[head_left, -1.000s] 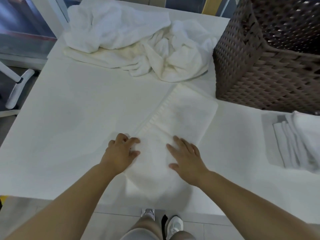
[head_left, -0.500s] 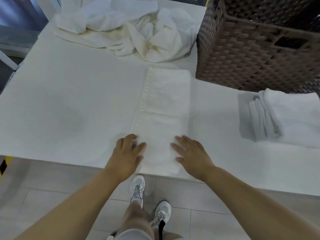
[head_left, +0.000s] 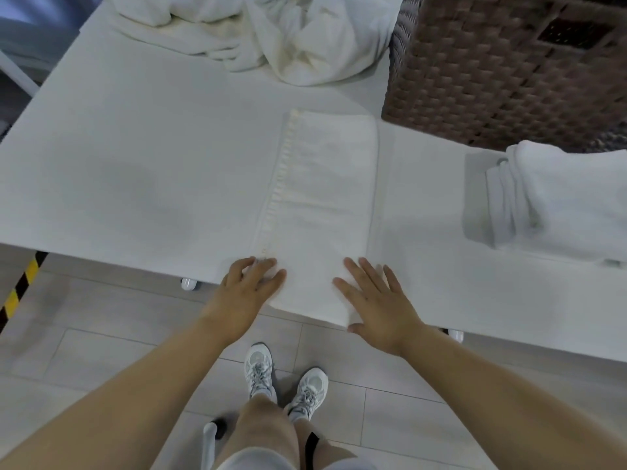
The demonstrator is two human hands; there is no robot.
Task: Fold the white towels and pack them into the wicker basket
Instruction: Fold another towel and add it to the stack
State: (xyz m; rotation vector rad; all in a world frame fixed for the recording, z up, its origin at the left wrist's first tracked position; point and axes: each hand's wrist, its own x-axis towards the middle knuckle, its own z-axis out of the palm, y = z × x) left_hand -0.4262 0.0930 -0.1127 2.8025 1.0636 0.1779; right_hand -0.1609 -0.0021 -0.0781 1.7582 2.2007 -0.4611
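Both hands are down at the near end of the folded towel [head_left: 322, 205], set apart from each other with the cloth between them. Left hand [head_left: 249, 290] sits at the towel's left corner, fingers bent and bunched on the hem, looking like a pinch on the edge, though the grip itself is hard to make out. Right hand [head_left: 376, 296] lies flat, fingers spread and straight, palm pressing the right side of the towel at the counter's [head_left: 135, 164] front edge. That towel is a long narrow strip running away from the person, its ribbed hem along the left side, its near end hanging just over the counter edge. Wicker basket [head_left: 502, 69] stands at the far right, just beyond the strip's far corner. Beside it, to the right, a stack of folded towels [head_left: 556, 201] rests on the counter. At the far side, a heap of unfolded towels [head_left: 271, 32] lies crumpled. No writing or label is readable anywhere. Below, white sneakers [head_left: 285, 378] on a pale tiled floor [head_left: 101, 351].
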